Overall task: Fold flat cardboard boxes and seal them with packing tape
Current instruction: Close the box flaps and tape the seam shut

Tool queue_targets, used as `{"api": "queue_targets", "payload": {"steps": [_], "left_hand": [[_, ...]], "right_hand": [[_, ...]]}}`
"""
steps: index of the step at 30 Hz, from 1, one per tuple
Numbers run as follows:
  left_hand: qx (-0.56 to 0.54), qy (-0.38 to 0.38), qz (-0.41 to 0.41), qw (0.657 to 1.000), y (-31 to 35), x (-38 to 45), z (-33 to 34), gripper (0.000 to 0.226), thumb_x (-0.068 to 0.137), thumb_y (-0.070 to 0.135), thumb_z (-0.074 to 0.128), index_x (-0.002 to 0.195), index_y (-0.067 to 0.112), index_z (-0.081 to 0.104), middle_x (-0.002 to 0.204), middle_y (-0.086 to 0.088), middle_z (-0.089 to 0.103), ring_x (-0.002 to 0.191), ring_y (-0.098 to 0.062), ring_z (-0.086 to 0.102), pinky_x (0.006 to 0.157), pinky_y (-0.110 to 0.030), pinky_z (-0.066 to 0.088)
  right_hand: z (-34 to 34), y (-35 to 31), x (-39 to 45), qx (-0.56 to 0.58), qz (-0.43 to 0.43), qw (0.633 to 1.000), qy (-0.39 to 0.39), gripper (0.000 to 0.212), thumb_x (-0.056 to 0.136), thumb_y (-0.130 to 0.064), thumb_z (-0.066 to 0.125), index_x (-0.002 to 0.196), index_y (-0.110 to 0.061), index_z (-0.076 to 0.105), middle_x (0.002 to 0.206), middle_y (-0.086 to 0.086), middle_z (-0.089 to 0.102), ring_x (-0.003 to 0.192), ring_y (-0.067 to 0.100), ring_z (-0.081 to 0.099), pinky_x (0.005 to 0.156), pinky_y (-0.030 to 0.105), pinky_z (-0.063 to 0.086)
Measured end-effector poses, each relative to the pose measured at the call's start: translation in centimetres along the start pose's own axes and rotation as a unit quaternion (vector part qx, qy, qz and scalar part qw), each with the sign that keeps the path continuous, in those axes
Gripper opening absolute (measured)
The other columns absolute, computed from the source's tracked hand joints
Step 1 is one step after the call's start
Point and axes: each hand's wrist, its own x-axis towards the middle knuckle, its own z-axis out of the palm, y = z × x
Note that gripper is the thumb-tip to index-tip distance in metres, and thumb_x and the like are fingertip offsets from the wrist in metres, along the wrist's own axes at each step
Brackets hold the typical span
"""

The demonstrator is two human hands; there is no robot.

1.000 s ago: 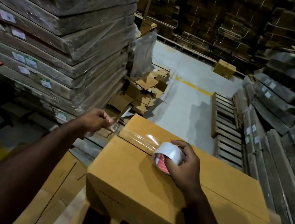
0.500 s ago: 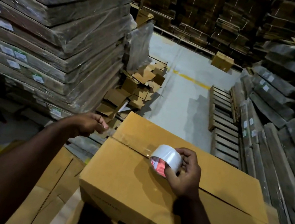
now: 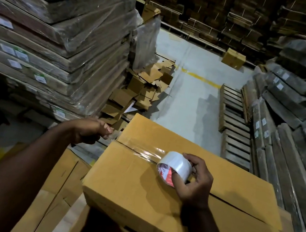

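Two hands (image 3: 88, 131) (image 3: 195, 181) — one tape roll (image 3: 174, 168), one folded box (image 3: 157, 179) in front, one small box (image 3: 233, 58) far off — two wooden pallets (image 3: 234, 109) (image 3: 237, 148).

Tan box (image 3: 136, 184), white tape roll (image 3: 177, 165), red core.

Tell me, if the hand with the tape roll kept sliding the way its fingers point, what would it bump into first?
Probably the left hand, pinching the tape's end past the cardboard box edge. The right hand meets nothing sooner.

Grey concrete floor (image 3: 186, 105); cardboard scraps (image 3: 145, 86); wooden pallets (image 3: 233, 127); small box (image 3: 233, 58)
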Motion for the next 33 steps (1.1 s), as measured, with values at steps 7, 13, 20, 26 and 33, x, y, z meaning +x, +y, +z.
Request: {"api": "queue_targets", "payload": {"steps": [7,13,20,26,33], "left_hand": [[0.031,-0.037,0.031,0.998,0.6,0.0,-0.8,0.025,0.107,0.015,0.052,0.084,0.013,0.061,0.063,0.004,0.048,0.049,-0.007,0.034,0.046,-0.023,0.026],[0.026,-0.03,0.003,0.999,-0.4,-0.5,1.1,0.016,0.108,0.008,0.046,0.096,0.012,0.057,0.054,0.009,0.053,0.043,-0.004,0.037,0.042,-0.02,0.031],[0.013,-0.004,0.011,1.0,-1.5,-1.2,3.7,0.028,0.106,0.031,0.055,0.11,0.008,0.069,0.099,-0.008,0.072,0.095,-0.023,0.064,0.088,-0.038,0.05],[-0.007,0.135,0.035,0.99,-2.4,-1.8,6.6,0.026,0.107,0.034,0.055,0.124,0.024,0.038,0.104,-0.011,0.066,0.077,-0.02,0.063,0.047,-0.023,0.049],[0.055,0.237,0.202,0.949,-1.0,-3.6,8.5,0.04,0.109,0.053,0.037,0.131,0.03,0.061,0.137,-0.002,0.063,0.126,-0.025,0.059,0.102,-0.049,0.049]], "right_hand": [[-0.3,0.2,0.0,0.001,0.004,1.0,0.007,0.05,0.073,-0.034,0.076,0.113,-0.004,0.07,0.108,0.001,0.073,0.096,0.02,0.072,0.073,0.038,0.06],[-0.2,0.4,-0.2,0.005,0.009,1.0,0.001,0.051,0.073,-0.032,0.076,0.114,-0.003,0.07,0.109,0.001,0.073,0.098,0.016,0.071,0.076,0.033,0.059],[-0.2,1.0,-0.2,0.01,0.016,1.0,-0.004,0.05,0.074,-0.032,0.076,0.115,-0.004,0.069,0.111,-0.002,0.073,0.1,0.014,0.071,0.075,0.036,0.06],[-0.2,0.6,-0.1,0.018,0.031,0.999,-0.028,0.051,0.072,-0.037,0.072,0.12,-0.02,0.064,0.117,-0.023,0.066,0.101,0.003,0.067,0.074,0.034,0.059],[-0.2,0.1,0.1,-0.026,0.037,0.994,-0.1,0.056,0.082,-0.043,0.073,0.135,-0.033,0.06,0.131,-0.018,0.067,0.113,0.01,0.068,0.084,0.036,0.06]]}}
